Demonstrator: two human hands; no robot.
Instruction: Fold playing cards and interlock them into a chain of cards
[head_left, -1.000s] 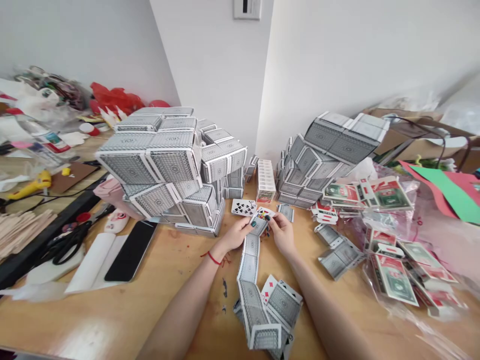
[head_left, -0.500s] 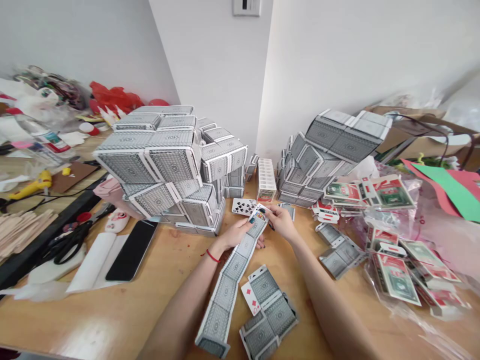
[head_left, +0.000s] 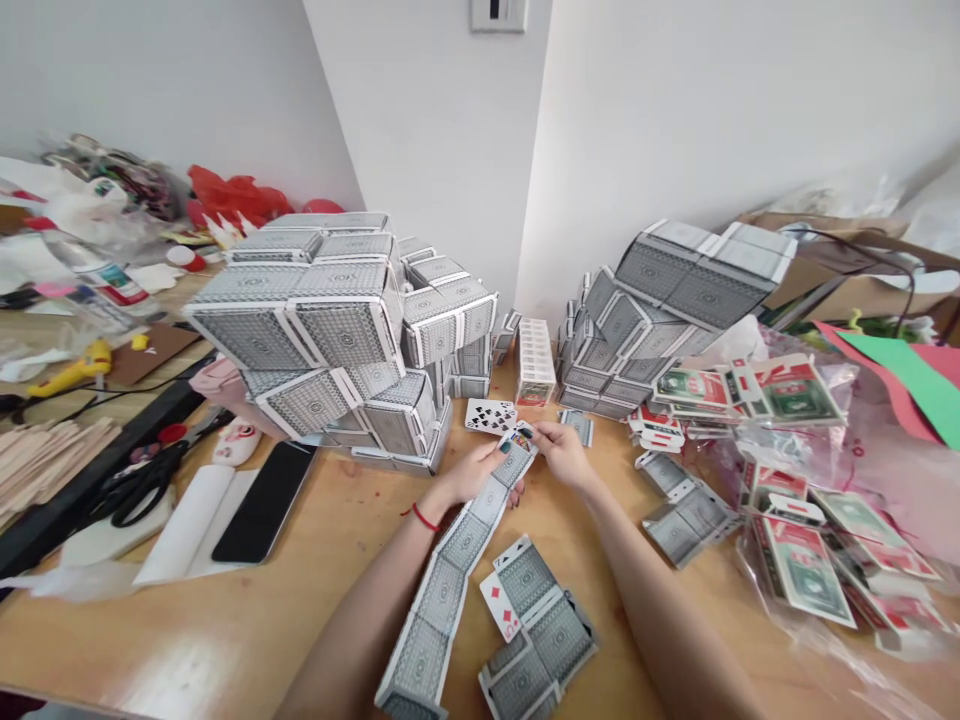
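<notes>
pinching a glossy strip of playing cards (head_left: pixel 442 590), left hand (head_left: pixel 471 472), right hand (head_left: pixel 564 455)

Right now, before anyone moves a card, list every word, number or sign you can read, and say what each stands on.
"5" and diamond signs, in red, on the red diamond playing card.
Black spade signs on the spade playing card; its number is too small to read.
Green-and-red printed card packets: print too small to read.
</notes>
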